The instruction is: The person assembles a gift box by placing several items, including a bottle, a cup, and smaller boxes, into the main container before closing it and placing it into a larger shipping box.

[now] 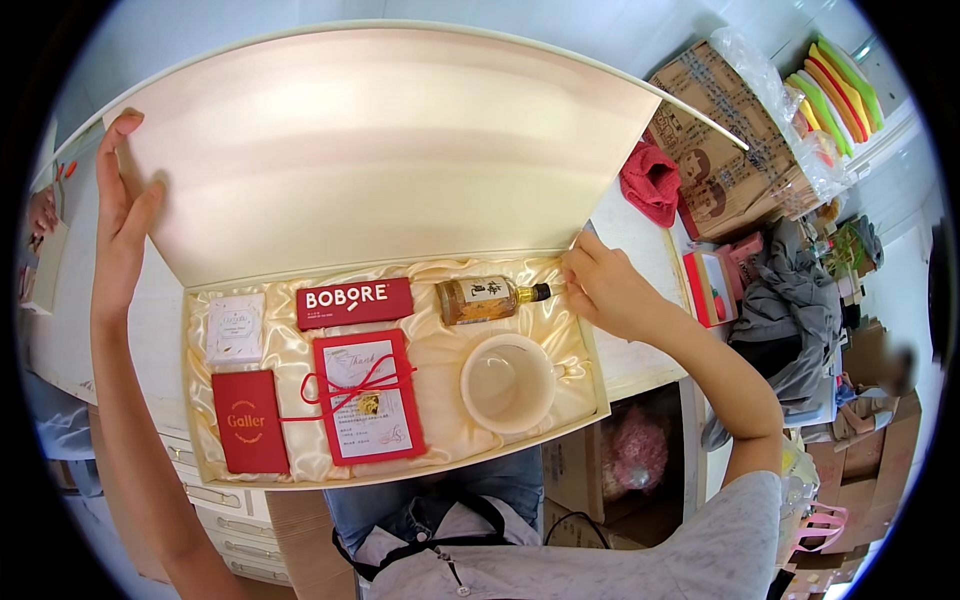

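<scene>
A cream gift box (397, 480) lies in front of me, its lid (390, 157) raised and its inside lined with cream satin (442, 375). My left hand (124, 202) grips the lid's left edge. At the back right corner, my right hand (600, 285) has its fingers curled by the rim, close to the cap of a small amber glass bottle (476, 298); its fingertips are partly hidden. Set into the satin are a red rectangular box (355, 302), a small white square box (235, 328), a red flat box (250, 422), a red-backed card tied with red cord (360, 435) and a cream cup (506, 386).
Right of the box are a red cloth (652, 184), a large cardboard carton (720, 142) and grey fabric (787, 300). White drawers (236, 525) stand below at left. Another person's hand (43, 210) shows at the far left edge.
</scene>
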A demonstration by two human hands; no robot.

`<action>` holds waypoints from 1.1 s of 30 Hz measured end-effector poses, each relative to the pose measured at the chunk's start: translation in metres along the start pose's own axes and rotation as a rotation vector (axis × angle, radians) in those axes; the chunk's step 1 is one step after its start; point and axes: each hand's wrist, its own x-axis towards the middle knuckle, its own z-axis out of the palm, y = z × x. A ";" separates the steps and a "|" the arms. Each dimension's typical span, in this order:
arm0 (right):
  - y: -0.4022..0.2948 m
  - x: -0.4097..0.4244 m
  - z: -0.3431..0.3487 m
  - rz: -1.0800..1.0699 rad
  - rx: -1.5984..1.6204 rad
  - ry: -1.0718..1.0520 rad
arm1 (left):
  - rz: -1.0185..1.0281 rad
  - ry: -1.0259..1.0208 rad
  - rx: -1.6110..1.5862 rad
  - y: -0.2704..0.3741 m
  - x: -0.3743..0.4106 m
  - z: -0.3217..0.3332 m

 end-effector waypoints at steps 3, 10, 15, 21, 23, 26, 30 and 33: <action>-0.003 0.000 -0.015 0.124 0.279 -0.088 | -0.005 0.009 -0.032 0.001 0.000 0.000; -0.010 -0.009 -0.029 -0.005 0.146 -0.098 | -0.053 0.016 -0.117 0.003 -0.002 0.000; -0.013 -0.012 -0.026 0.000 0.010 -0.034 | -0.015 0.046 -0.071 0.004 -0.002 0.003; -0.014 -0.019 -0.025 -0.003 0.081 -0.056 | -0.002 0.040 -0.039 0.001 -0.002 0.002; -0.018 -0.022 -0.022 -0.022 0.009 -0.054 | 0.003 0.042 -0.029 0.001 -0.002 0.001; -0.028 -0.025 -0.019 -0.065 -0.149 0.013 | -0.003 0.038 -0.030 0.001 -0.002 0.002; -0.030 -0.026 -0.006 -0.122 -0.327 0.114 | -0.029 0.039 -0.033 0.003 -0.002 0.002; -0.032 -0.026 -0.005 -0.115 -0.362 0.119 | -0.041 0.049 -0.034 0.005 -0.002 0.002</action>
